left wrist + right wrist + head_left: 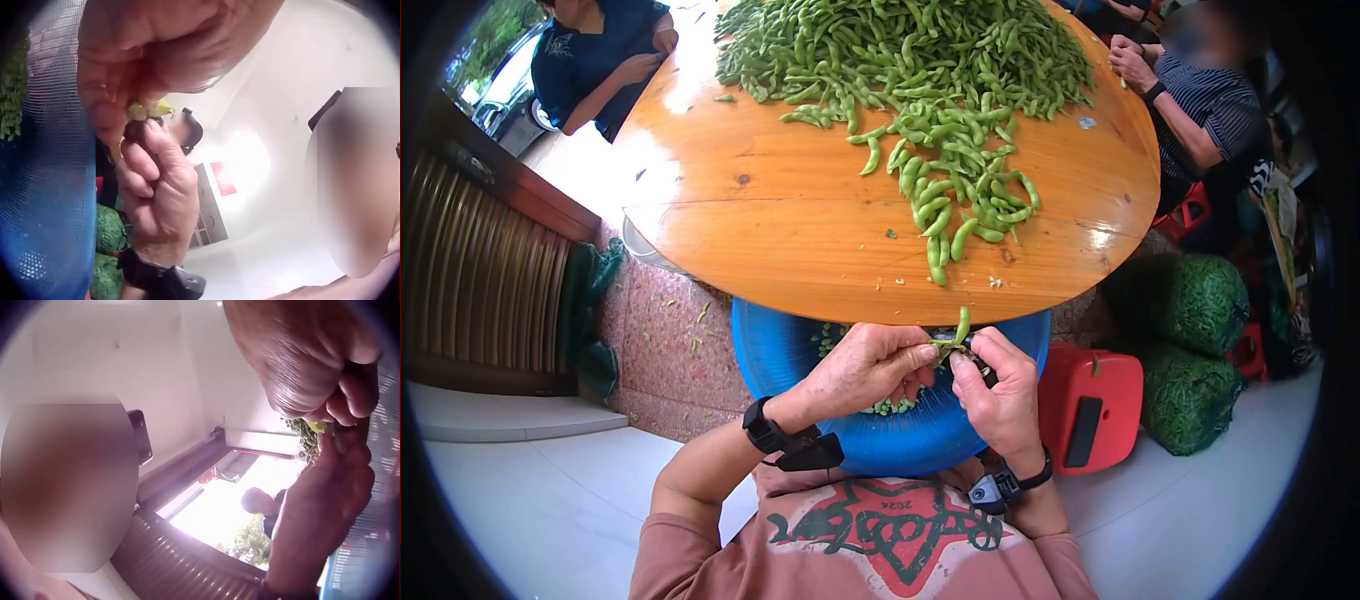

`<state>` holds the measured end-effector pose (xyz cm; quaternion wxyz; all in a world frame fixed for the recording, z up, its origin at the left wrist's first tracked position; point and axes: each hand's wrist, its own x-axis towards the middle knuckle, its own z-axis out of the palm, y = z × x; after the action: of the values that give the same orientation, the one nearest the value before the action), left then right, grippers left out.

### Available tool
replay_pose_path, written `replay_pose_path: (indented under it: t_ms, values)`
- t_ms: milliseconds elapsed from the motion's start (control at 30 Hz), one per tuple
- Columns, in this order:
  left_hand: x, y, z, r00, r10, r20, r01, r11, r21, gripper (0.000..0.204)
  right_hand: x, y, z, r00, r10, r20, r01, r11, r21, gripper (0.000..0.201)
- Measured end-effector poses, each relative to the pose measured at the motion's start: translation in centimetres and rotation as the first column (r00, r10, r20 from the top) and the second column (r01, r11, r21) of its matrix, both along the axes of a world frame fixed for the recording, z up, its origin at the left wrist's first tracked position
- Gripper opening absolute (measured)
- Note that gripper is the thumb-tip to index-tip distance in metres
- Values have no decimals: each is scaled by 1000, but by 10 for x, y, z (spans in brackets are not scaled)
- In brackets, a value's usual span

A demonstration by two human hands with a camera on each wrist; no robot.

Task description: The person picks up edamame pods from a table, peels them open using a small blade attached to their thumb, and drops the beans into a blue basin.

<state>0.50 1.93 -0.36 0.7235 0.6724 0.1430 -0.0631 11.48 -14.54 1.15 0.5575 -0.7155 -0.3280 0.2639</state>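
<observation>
Over the blue basket [870, 450], both hands meet at a green edamame pod [963, 325]. My left hand [870, 362] pinches its left side between thumb and fingers. My right hand [1003, 385] grips it from the right, thumb on top, with something small and dark showing by its fingers. In the left wrist view the pod [150, 110] looks split, its pale yellow-green side showing between the fingertips. Fingers hide most of the pod [317, 427] in the right wrist view. Shelled beans [890, 407] lie in the basket below the hands.
A wooden table [800, 220] in front bears a large heap of edamame pods [910, 60], trailing toward its near edge. A red stool [1115, 405] stands right of the basket, beside full green mesh sacks [1190, 400]. Two people [595, 60] [1210, 110] sit across the table.
</observation>
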Motion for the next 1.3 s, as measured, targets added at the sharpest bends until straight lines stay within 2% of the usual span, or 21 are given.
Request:
replay_pose_path:
  t_ms: [33, 67, 100, 167, 333, 367, 400, 433, 467, 500, 567, 600, 700, 833, 900, 967, 1033, 1100, 1167, 1233, 1300]
  values:
    - [-2, -2, -2, 1000, 1, 0, -1, 1000, 0, 28, -4, 3, 0, 986, -17, 169, 17, 1000, 3, 6]
    - [-2, -5, -2, 999, 34, -11, -35, 993, -114, 26, -7, 5, 0, 942, -34, 333, 33, 999, 9, 6]
    - [-3, -8, -2, 998, 65, -25, -69, 972, -227, 23, -11, 6, -1, 943, -32, 333, 30, 1000, 9, 6]
    - [-4, -19, -7, 991, 132, -33, -136, 954, -267, 19, -18, 8, -5, 879, -71, 472, 63, 998, 31, 8]
    - [-5, -41, -29, 936, 342, -82, -350, 884, -308, 15, -18, 9, -16, 864, -55, 501, 32, 998, 55, 8]
    - [-6, -39, -30, 937, 340, -83, -349, 885, -310, 15, -11, 5, -16, 925, -8, 379, 6, 1000, 6, 8]
    - [-8, -33, -26, 974, 224, -38, -227, 967, -112, 14, -5, 1, -16, 968, 35, 248, -26, 999, -38, 8]
    - [-11, -27, -24, 995, 98, -18, -96, 991, 97, 14, -3, -1, -12, 968, 32, 248, -24, 999, -38, 8]
    - [-15, -24, -24, 988, 4, 153, -69, 905, 421, 22, -1, -3, -7, 950, 30, 310, -22, 999, -28, 7]
    - [-17, -24, -26, 988, 4, 152, -69, 904, 423, 22, 0, -5, -4, 929, 27, 370, -22, 1000, -17, 7]
    - [-21, -25, -33, 950, 229, 212, -261, 956, 136, 28, -4, -11, -9, 897, 40, 441, -39, 999, -12, 9]
    - [-21, -22, -25, 958, 270, 97, -270, 963, -8, 26, -7, -12, -11, 845, 65, 531, -69, 998, -13, 11]
    - [-16, -24, -16, 967, 240, 84, -232, 968, -99, 23, -18, -15, -16, 748, 140, 648, -100, 990, -98, 16]
    - [-11, -30, -16, 952, 283, 112, -286, 958, 13, 21, -20, -14, -17, 719, 189, 669, -61, 976, -210, 14]
    - [-12, -32, -22, 932, 325, 161, -320, 946, -55, 20, -13, -16, -19, 757, 129, 640, -99, 992, -83, 13]
    - [-11, -32, -22, 907, 366, 209, -347, 930, -122, 19, -6, -20, 2, 852, 64, 519, -30, 997, -73, 12]
    - [-11, -34, -11, 956, 292, 43, -281, 946, -160, 17, 4, -28, 6, 974, 49, 219, -32, 996, -80, 13]
    - [-10, -34, -7, 968, 249, -12, -248, 960, -133, 16, 7, -27, 7, 982, 62, -179, -68, 997, -29, 10]
    - [-10, -33, -7, 975, 210, -72, -217, 970, -108, 15, 6, -25, 10, 965, 70, -252, -73, 997, -4, 10]
    - [-10, -33, -11, 974, 224, 8, -224, 974, -13, 13, 6, -24, 6, 943, 81, -324, -78, 997, 21, 10]
    - [-10, -36, -14, 971, 234, 54, -237, 969, 67, 13, 6, -24, -6, 987, 94, -132, -91, 995, 29, 9]
